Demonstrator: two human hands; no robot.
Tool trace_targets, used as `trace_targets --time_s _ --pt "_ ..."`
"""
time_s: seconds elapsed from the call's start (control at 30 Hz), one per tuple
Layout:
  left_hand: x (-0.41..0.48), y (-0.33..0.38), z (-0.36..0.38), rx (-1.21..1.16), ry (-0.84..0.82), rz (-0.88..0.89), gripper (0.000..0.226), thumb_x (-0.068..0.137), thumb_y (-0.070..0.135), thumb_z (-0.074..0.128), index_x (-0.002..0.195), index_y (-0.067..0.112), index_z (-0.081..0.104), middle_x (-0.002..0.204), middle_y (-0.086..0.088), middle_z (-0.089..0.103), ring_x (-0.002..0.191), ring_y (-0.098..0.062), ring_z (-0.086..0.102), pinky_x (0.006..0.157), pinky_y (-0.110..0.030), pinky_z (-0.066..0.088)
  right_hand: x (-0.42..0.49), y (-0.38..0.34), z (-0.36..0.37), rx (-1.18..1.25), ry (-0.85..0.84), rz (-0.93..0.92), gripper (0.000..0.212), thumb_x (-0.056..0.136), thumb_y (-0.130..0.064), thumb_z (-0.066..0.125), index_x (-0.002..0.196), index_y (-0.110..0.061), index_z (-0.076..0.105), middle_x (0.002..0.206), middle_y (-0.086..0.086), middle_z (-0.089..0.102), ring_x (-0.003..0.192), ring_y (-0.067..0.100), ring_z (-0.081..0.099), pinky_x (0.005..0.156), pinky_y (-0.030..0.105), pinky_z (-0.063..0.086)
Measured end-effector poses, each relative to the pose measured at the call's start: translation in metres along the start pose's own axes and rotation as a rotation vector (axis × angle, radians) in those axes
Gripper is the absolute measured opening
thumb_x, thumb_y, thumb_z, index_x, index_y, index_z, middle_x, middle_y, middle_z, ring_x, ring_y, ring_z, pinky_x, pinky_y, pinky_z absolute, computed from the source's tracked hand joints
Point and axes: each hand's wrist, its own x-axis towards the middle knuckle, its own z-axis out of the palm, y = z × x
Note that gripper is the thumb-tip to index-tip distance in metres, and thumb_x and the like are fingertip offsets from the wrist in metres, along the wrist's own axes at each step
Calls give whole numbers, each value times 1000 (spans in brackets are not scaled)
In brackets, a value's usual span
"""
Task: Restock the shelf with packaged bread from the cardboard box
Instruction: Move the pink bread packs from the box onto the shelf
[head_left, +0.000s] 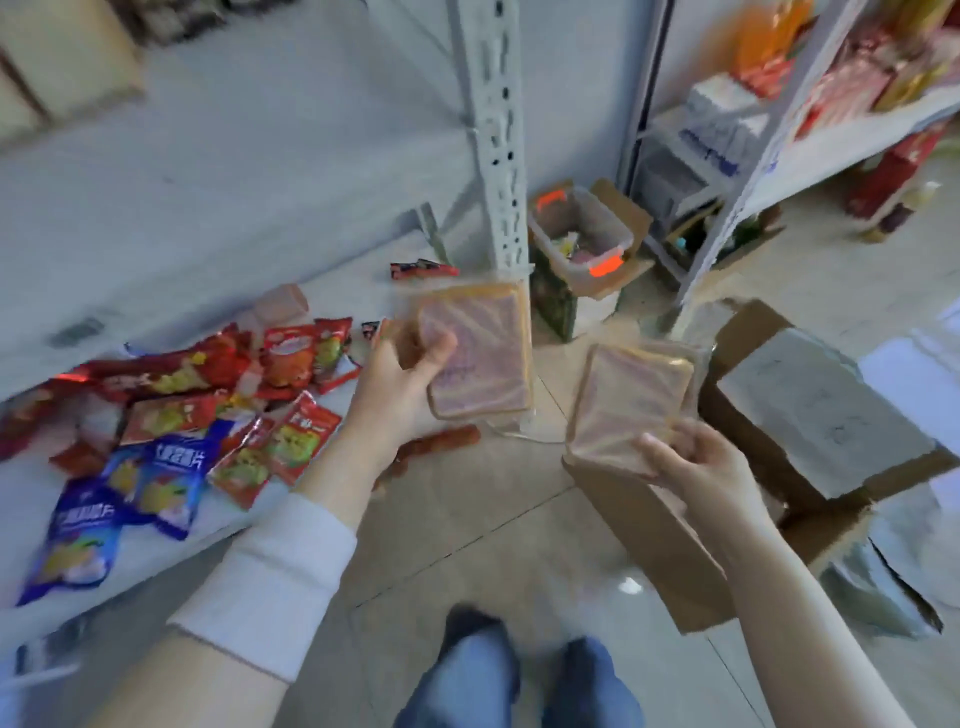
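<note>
The left hand (410, 374) grips a clear-wrapped square pack of sliced bread (480, 353) beside the white shelf (208, 218). The right hand (696, 462) grips another square clear-wrapped bread pack (623, 395) above the open brown cardboard box (769, 447), whose grey contents look blurred.

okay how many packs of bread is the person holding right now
2. One bread pack is in the left hand, near the shelf edge. The other bread pack is in the right hand, above the cardboard box. More may be hidden in the box.
</note>
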Motion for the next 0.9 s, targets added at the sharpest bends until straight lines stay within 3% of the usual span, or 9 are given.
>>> trace_targets --time_s 0.07,0.2,0.3,0.37,0.47,0.57,0.73,0.8,0.9 --pt "-16 28 -67 6 134 89 54 68 46 63 108 10 59 100 2 67 94 -9 63 82 -18 49 -17 -36 59 -15 -70 -102 14 76 -15 71 78 -19 58 56 -11 66 52 -1 63 45 9 46" --pt "-32 53 -208 -4 317 176 28 83 33 63 105 17 57 103 1 64 99 -16 60 87 -30 46 -47 -90 195 -98 -214 -292 18 77 -10 71 72 -20 58 63 -11 69 59 2 66 53 12 49" --pt "-42 52 -316 -5 439 253 14 86 24 61 99 20 57 93 9 64 88 -5 61 77 -15 47 -69 -111 302 -157 -286 -377 24 76 -15 73 64 -24 56 52 -19 64 53 -4 63 52 11 48" --pt "-47 44 -382 3 512 271 14 86 23 62 99 21 56 93 11 63 86 1 60 71 -8 47 -78 -115 372 -161 -331 -391 20 76 -16 73 64 -23 58 56 -15 67 58 2 66 57 16 52" --pt "-41 26 -464 -35 590 240 27 86 22 62 110 16 52 100 4 63 92 -5 61 76 -13 50 -83 -117 467 -181 -414 -397 7 77 -16 72 75 -18 66 70 -4 73 61 8 68 56 19 54" --pt "-17 15 -527 -97 635 200 29 88 19 59 113 12 47 105 -4 61 93 -13 61 84 -27 50 -82 -120 549 -196 -440 -399 10 79 -13 71 73 -19 65 59 -10 69 53 2 63 52 15 52" --pt "63 17 -601 -184 660 208 19 89 12 57 104 13 45 82 2 59 66 0 59 64 -15 50 -51 -138 657 -239 -360 -466 9 80 -16 70 88 -13 66 70 -4 62 58 7 59 51 13 53" --pt "101 23 -620 -199 680 205 17 90 14 57 102 14 45 82 3 58 66 -1 59 63 -16 50 -32 -147 692 -250 -316 -472 11 82 -17 68 93 -14 65 76 -4 62 57 7 58 58 19 56" --pt "158 28 -638 -210 698 208 20 90 17 56 107 11 47 87 2 59 66 0 60 65 -15 50 0 -156 733 -277 -231 -501 16 84 -20 66 96 -10 64 78 -2 61 64 16 57 76 38 52"
